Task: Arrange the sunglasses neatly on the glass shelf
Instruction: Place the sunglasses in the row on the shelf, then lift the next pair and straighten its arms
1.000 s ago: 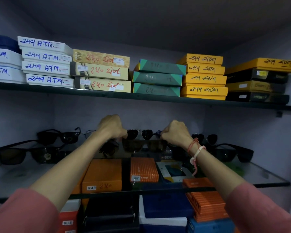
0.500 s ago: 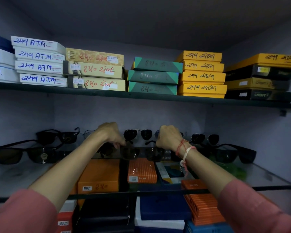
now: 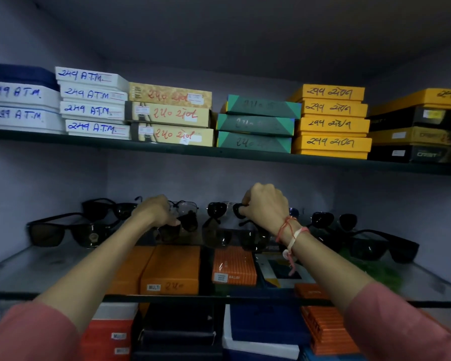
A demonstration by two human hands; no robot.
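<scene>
**A:** Where do you stand on the glass shelf (image 3: 24, 272)?

**B:** Both my hands are at the back row, middle of the frame. My left hand (image 3: 156, 212) is curled around the left end of a thin wire-framed pair (image 3: 185, 212); the grip looks closed on its frame, though my own knuckles hide the fingertips. My right hand (image 3: 264, 204) is pinched shut on the right lens of a dark round-lensed pair (image 3: 220, 209).

**A:** And the rest of the sunglasses?

**B:** Strung across the shelf. A large dark square pair (image 3: 63, 233) lies at the left edge of the frame, another black pair (image 3: 110, 208) behind it, small round ones (image 3: 332, 220) to the right of my wrist, and a chunky black pair (image 3: 385, 246) at the far right. More dark lenses (image 3: 245, 238) sit just in front of my hands.

**A:** What does the next move hinge on?

**B:** I judge it to be the round-lensed pair. Its long axis runs left to right, parallel to the shelf edge, and it lies between my two hands, its free lens reaching toward the left one. The right hand already has it, so I'd say that hand steers it square with its neighbours.
</scene>
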